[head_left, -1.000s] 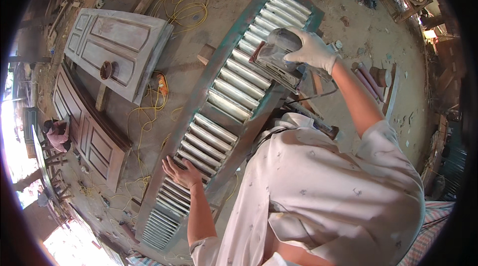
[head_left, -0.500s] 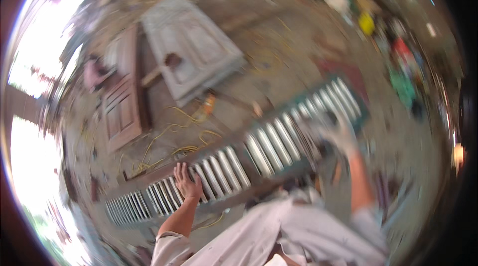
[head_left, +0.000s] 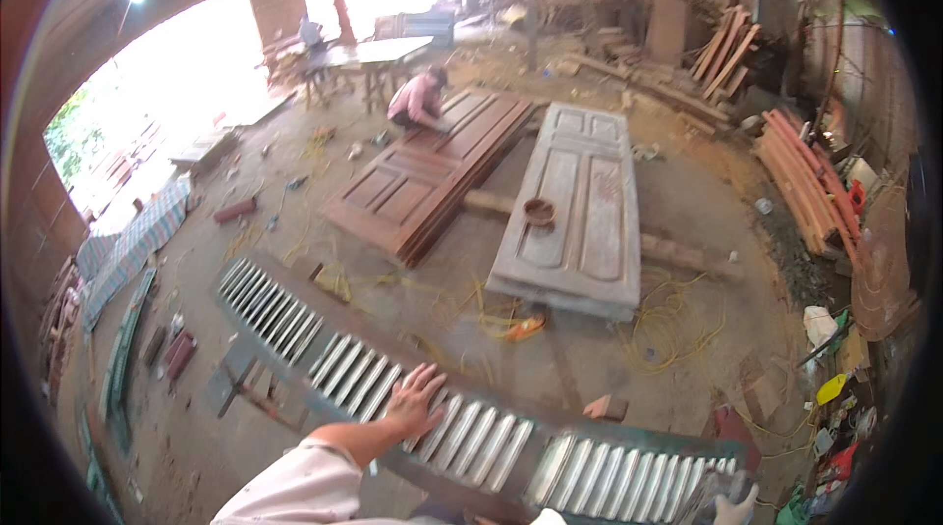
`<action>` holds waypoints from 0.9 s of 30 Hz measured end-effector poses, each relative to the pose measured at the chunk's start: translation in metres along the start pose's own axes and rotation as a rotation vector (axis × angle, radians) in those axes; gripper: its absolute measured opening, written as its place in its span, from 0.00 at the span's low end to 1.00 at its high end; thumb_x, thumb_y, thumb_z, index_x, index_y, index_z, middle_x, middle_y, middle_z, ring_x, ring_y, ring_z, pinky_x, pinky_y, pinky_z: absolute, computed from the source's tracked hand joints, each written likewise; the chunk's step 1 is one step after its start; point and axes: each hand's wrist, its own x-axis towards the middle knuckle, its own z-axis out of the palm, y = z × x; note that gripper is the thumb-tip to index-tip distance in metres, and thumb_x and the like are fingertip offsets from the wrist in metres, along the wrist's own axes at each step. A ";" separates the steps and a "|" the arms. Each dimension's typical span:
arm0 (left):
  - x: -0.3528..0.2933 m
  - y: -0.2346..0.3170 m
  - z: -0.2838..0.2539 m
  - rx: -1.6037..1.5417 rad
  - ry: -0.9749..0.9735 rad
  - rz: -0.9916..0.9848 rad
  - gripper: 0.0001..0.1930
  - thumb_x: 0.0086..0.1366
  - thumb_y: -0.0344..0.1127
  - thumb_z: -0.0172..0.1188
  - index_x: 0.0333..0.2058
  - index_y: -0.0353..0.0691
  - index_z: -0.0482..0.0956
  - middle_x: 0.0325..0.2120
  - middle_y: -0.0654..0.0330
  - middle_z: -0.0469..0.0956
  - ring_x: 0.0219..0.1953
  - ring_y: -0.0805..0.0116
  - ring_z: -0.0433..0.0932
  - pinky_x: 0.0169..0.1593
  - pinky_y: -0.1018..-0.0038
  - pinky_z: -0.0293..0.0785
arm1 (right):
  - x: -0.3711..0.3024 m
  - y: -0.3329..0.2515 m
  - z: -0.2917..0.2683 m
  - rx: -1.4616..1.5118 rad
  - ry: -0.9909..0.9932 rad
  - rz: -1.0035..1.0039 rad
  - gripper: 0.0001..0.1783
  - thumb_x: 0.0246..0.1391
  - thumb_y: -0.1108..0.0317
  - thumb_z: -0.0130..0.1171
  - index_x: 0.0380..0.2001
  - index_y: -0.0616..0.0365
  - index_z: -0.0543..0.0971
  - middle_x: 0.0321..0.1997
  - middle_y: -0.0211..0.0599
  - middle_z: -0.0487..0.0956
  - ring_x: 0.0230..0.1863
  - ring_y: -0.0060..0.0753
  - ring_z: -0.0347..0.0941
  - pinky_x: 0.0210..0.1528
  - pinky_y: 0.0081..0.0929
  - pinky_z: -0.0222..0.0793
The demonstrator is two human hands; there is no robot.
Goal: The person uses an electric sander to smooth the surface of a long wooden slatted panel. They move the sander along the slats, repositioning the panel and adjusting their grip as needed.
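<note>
A long louvred shutter panel lies across in front of me, its worn green-brown frame holding rows of pale bare slats. My left hand rests on it near the middle, fingers spread over a crosspiece between two slat sections and holding nothing. At the right end of the panel, close to the lower edge of the view, my right hand appears in a pale glove. It grips a dark grey hand-held tool against the slats. The tool's exact kind is blurred and partly cut off.
Beyond the panel lie a greyish panelled door with a brown bowl on it, and stacked reddish-brown doors. A person in pink crouches over these. Yellow cable loops on the floor. Planks lean at right.
My view has swung up and left, bringing in more of the workshop. My left hand stays on the panel; my right hand and its tool now show at the lower right, near the panel's end.
</note>
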 end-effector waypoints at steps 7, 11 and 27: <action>-0.002 -0.012 0.013 -0.097 0.187 -0.036 0.43 0.61 0.45 0.73 0.75 0.45 0.69 0.81 0.45 0.58 0.82 0.36 0.55 0.78 0.39 0.59 | 0.112 0.031 0.062 -0.063 -0.043 -0.140 0.55 0.56 0.52 0.79 0.79 0.67 0.65 0.82 0.60 0.68 0.81 0.56 0.65 0.82 0.45 0.59; 0.005 -0.015 0.014 0.010 0.142 -0.111 0.46 0.66 0.52 0.70 0.79 0.47 0.64 0.83 0.46 0.52 0.83 0.42 0.53 0.75 0.45 0.64 | 0.027 -0.041 0.063 0.123 -0.182 -0.221 0.45 0.56 0.58 0.80 0.72 0.66 0.74 0.67 0.56 0.83 0.67 0.53 0.81 0.69 0.42 0.73; -0.208 -0.112 -0.052 -0.434 0.141 0.155 0.29 0.65 0.31 0.71 0.66 0.41 0.80 0.72 0.45 0.72 0.79 0.36 0.64 0.80 0.36 0.55 | -0.313 -0.305 0.171 0.126 -0.457 -0.699 0.44 0.44 0.57 0.81 0.66 0.56 0.77 0.54 0.53 0.88 0.56 0.59 0.86 0.59 0.48 0.82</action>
